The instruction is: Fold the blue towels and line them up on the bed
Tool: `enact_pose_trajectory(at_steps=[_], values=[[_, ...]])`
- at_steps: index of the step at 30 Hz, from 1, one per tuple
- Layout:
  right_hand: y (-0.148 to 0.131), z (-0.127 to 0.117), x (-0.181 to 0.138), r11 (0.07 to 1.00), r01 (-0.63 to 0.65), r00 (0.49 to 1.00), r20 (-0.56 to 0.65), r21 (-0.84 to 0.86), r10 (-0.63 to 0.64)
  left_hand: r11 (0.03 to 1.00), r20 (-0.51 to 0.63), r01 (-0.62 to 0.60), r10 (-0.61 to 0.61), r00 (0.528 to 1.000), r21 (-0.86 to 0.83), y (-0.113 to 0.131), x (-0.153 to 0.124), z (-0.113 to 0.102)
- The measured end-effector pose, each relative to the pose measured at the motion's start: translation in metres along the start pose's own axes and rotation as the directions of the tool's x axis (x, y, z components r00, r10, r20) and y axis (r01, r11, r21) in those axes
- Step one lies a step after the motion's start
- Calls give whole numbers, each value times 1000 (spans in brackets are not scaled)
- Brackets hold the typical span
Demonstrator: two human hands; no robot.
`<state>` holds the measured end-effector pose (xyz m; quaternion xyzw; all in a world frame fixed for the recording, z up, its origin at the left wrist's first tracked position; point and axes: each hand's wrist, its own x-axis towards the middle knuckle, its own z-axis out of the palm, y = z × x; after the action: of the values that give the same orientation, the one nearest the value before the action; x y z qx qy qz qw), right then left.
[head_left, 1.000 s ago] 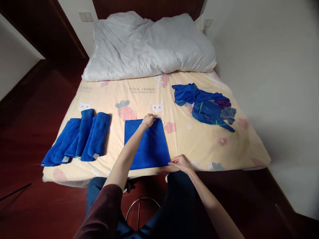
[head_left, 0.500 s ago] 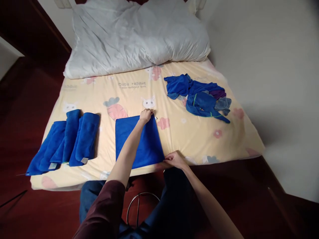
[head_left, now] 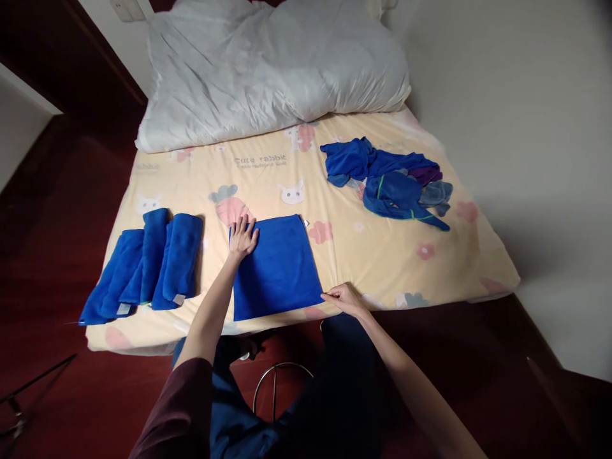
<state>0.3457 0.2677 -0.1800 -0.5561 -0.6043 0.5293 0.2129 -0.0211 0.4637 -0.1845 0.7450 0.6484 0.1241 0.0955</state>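
Observation:
A flat, square blue towel (head_left: 277, 268) lies on the bed near its front edge, with a small white tag at its far right corner. My left hand (head_left: 243, 237) rests on the towel's far left corner, palm down with fingers spread. At the near right corner, my right hand (head_left: 345, 298) pinches the towel's edge between thumb and fingers. To the left, several folded blue towels (head_left: 180, 258) lie side by side and partly overlap; white tags show on two of them.
A crumpled pile of blue and purple cloths (head_left: 394, 185) lies on the right of the bed. A bulky pale grey quilt (head_left: 277, 64) covers the far end. The printed yellow sheet (head_left: 373, 255) spans the bed. A metal ring-shaped stool part (head_left: 275, 376) shows below, between my legs.
My left hand has moved from the towel's far right corner to its far left corner and spread its fingers. My right hand stays at the near right corner. The view has shifted slightly.

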Motion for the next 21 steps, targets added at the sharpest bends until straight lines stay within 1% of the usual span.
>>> enact_pose_trajectory(at_steps=[2,4,5,7,8,9,10,12,13,14,15,17,18,19,20,21], values=[[-3,1,1,1000,5,1000,-15,-31,-6,998,-30,65,-65,997,-16,0,1,-1],[-3,1,1,998,17,999,-42,-63,-19,996,-67,83,-85,994,-29,6,-5,-2],[-1,1,0,997,19,998,-61,-73,-23,996,-83,80,-83,993,-34,9,-13,-3],[4,1,-1,998,16,994,-111,-68,-24,996,-94,82,-85,992,-38,9,-37,-8],[7,3,-1,998,16,987,-157,-56,-24,994,-84,100,-104,991,-41,6,-51,-10],[8,5,-1,999,16,972,-233,-44,-26,990,-67,130,-133,989,-46,1,-66,-13],[8,8,1,999,18,941,-336,-43,-31,985,-44,164,-166,985,-50,-6,-81,-16],[-1,18,10,994,22,836,-544,-104,-75,978,-6,201,-202,979,-54,-22,-102,-21],[-11,23,19,985,32,784,-607,-168,-129,980,-4,195,-195,981,-50,-28,-107,-23],[-25,28,31,967,56,754,-625,-248,-204,984,-13,172,-172,985,-42,-32,-108,-25],[-41,33,47,935,101,752,-590,-340,-296,990,-27,135,-136,990,-35,-34,-105,-26],[-73,39,89,840,252,764,-435,-481,-478,999,-46,32,-34,998,-29,-33,-89,-24],[-86,39,114,788,305,773,-344,-535,-533,999,-45,-25,23,999,-36,-30,-78,-21],[-94,37,139,743,322,792,-264,-587,-551,996,-38,-72,70,997,-49,-28,-66,-17],[-97,33,163,703,319,822,-184,-636,-539,993,-38,-95,93,995,-64,-26,-56,-11],[-95,27,185,681,287,856,-139,-674,-498,992,-43,-98,95,995,-80,-26,-48,-5]])
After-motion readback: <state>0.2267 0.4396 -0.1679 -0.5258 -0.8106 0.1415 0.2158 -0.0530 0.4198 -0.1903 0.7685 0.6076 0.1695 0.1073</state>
